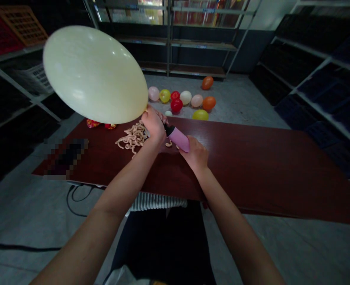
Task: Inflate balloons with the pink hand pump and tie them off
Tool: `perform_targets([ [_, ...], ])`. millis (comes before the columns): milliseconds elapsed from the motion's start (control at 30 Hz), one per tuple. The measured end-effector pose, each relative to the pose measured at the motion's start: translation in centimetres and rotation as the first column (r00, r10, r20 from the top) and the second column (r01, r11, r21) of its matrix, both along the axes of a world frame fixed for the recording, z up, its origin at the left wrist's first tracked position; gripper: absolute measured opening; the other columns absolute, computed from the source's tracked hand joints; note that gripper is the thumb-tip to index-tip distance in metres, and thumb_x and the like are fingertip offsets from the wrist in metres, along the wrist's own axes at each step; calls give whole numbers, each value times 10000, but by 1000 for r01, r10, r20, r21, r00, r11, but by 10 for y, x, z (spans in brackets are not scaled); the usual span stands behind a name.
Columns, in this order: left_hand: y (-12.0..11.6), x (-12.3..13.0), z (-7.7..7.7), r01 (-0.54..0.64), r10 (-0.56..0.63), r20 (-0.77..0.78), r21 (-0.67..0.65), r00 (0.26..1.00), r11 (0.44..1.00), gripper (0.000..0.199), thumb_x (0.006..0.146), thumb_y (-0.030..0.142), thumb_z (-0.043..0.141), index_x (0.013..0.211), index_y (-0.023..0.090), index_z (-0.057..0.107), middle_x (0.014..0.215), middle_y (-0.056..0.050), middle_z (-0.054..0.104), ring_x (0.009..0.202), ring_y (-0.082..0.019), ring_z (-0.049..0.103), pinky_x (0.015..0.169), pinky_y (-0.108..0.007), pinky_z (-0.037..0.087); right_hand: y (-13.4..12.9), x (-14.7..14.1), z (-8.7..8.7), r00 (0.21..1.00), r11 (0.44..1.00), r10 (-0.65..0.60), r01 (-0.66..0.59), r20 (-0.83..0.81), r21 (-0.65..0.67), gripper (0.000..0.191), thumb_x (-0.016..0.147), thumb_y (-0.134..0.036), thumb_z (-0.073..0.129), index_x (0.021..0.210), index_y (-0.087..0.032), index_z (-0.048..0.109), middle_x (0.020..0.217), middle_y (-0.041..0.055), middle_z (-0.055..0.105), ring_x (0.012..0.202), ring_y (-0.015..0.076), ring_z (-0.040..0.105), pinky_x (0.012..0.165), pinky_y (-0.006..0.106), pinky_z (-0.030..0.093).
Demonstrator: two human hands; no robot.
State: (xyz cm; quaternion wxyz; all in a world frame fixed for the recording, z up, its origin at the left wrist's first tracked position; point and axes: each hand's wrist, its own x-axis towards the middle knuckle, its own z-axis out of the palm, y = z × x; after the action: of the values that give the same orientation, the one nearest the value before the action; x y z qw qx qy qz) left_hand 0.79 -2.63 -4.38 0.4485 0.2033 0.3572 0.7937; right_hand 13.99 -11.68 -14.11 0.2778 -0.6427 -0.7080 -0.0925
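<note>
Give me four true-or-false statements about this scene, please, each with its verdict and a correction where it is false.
1. The left hand holds a large pale yellow latex balloon at its neck. True.
2. The right hand grips a pink cylindrical hand pump. True.
3. A heap of limp beige balloons lies on the floor. False: it lies on a dark red table.
4. The small inflated multicoloured balloons sit on a shelf. False: they lie on the grey concrete floor.
</note>
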Motion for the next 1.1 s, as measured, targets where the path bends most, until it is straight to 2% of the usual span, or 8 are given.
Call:
perform_targets([
  [100,-3,-5,-2,13,-12,40,-8,999,1000,455,1045,269,415,618,236,262,476,71,235,320,-85,277,341,-222,253,-2,-2,2,1000,1000,12,-11,24,-14,415,903,-381,648,1271,-194,603,1060,105,751,886,251,709,696,306,462],
  [333,-4,-48,-5,-40,44,93,-46,995,998,444,1023,195,409,599,225,283,454,71,257,309,-86,290,343,-229,261,-3,-15,3,988,990,142,-141,60,-15,500,922,-373,614,1382,-193,540,1175,107,740,915,234,720,730,306,487],
  [533,-4,-88,-5,-94,98,128,-36,987,995,396,971,148,437,616,220,277,467,68,271,329,-93,305,358,-235,271,-5,-13,7,971,983,182,-179,158,-35,438,890,-306,628,1299,-154,593,1117,122,754,885,226,709,725,300,471],
  [767,-8,-138,10,-149,160,113,-104,981,983,391,980,175,464,640,209,273,489,63,262,357,-74,285,400,-223,277,-7,-14,9,953,976,215,-215,214,-20,350,899,-304,615,1221,-165,626,1031,106,758,839,216,695,689,298,448],
  [900,-4,-158,21,-188,200,119,-106,973,976,379,986,149,402,636,211,271,495,51,259,364,-79,271,397,-226,259,-4,-17,8,953,975,218,-220,212,-15,310,896,-287,601,1184,-178,637,994,90,754,829,206,691,697,294,448],
  [1000,-1,-161,31,-213,222,111,-88,969,973,385,1002,171,381,638,214,263,492,46,251,371,-90,263,384,-227,245,-2,-17,5,955,975,220,-223,198,-6,315,884,-292,615,1178,-182,642,977,77,754,816,206,695,692,293,452],
  [1100,3,-149,43,-236,238,61,-38,969,971,396,1023,220,396,649,219,263,491,46,247,383,-103,256,376,-239,254,0,-15,5,970,981,192,-193,146,-10,350,849,-294,662,1180,-181,644,982,76,758,826,219,704,696,297,465],
])
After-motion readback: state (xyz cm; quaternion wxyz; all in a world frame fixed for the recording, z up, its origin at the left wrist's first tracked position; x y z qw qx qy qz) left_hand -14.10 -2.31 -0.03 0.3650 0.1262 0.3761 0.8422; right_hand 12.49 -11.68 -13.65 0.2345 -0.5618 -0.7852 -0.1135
